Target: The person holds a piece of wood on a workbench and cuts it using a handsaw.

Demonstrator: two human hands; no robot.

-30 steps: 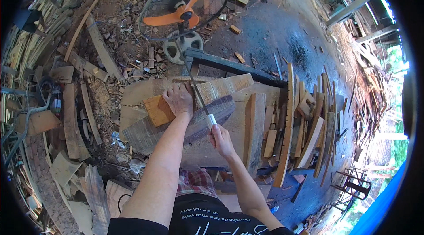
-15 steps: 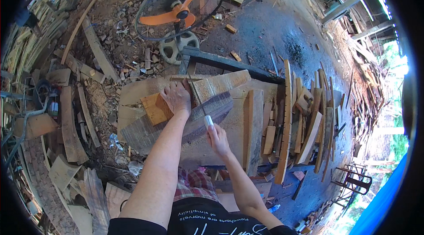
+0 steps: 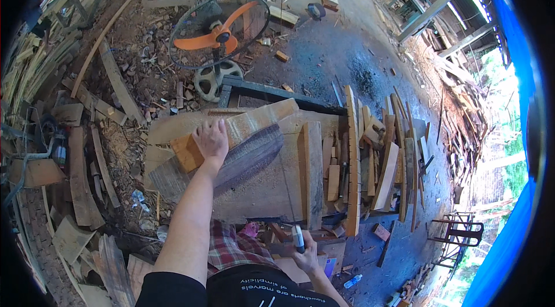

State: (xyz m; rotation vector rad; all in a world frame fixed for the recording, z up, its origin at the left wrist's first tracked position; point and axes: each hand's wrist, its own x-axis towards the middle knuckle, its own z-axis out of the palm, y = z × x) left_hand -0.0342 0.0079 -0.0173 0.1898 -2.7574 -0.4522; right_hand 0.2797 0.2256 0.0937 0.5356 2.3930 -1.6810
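My left hand [image 3: 212, 140] lies with its fingers spread across a thick light-brown wooden plank [image 3: 260, 120]. The plank rests slantwise on a darker grey board [image 3: 254, 155], and both lie on a sawdust-covered worktop [image 3: 272, 191]. In my right hand [image 3: 308, 254], close to my body, is a hand saw [image 3: 298, 240] with a pale and dark handle. Its thin blade, seen nearly edge-on, points away over the worktop, apart from the plank. My right fingers are wrapped round the handle.
An orange-bladed fan [image 3: 222, 36] stands beyond the worktop. A long upright-lying timber [image 3: 313, 174] and several cut strips, one a notched strip [image 3: 352, 162], lie to the right. Scrap wood [image 3: 84, 174] crowds the left. A metal-framed chair [image 3: 462, 232] is at far right.
My right hand has drawn the saw off the plank, back toward my body. My left hand stays on the plank, its fingers now more spread. The view has shifted slightly.
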